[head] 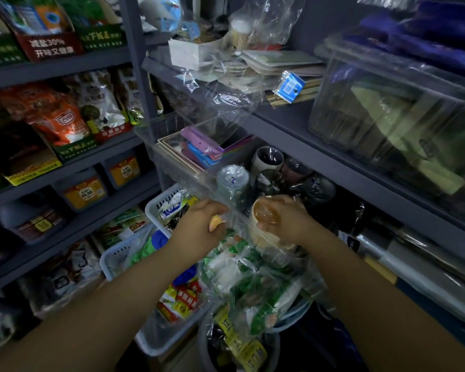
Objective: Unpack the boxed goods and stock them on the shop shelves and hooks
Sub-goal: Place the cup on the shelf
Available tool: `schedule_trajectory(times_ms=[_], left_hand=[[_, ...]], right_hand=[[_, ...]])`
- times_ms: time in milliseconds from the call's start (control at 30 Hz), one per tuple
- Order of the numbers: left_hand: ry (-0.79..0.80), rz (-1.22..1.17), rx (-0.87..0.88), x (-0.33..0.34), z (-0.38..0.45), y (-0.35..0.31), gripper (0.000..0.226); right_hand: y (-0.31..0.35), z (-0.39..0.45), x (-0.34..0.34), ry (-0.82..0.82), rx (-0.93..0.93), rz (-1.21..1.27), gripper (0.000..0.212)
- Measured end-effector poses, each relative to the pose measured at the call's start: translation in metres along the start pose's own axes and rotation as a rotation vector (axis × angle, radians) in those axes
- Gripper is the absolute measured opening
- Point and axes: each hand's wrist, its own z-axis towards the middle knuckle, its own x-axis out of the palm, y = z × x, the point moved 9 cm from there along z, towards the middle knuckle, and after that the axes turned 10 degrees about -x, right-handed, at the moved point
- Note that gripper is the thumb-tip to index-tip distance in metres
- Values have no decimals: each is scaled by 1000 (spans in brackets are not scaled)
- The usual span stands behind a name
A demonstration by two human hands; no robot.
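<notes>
Fingers (266, 225) of the right hand (285, 224) curl round a beige cup (263, 226) wrapped in clear plastic, held just in front of the middle shelf (333, 154). Beside it, the left hand (202, 224) pinches the loose clear wrapping (226, 189) that trails up from the cup. Below lie white baskets (156, 205) of packets. Further back on that shelf stand more wrapped cups (269, 159) and a stack of coloured trays (199, 149).
</notes>
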Motion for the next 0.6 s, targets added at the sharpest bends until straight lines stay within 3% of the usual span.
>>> schedule_trajectory(times_ms=[200,267,400,467,600], left_hand=[[-23,13,-56,-15,-17,29,27],[-40,10,-82,-20,-24,45,27],[-18,5,-210,-35,-40,84,36],[-16,1,-291,-47,-53,107,36],[-97,-15,-489,-81,-100,176,33]], right_hand=[[-4,9,10,127,29,-39,53],[2,7,-3,97,51,-81,50],[49,-9,-62,-444,-8,62,40],[91,-13,-60,-535,-96,203,29],[175,13,27,-209,-267,410,21]])
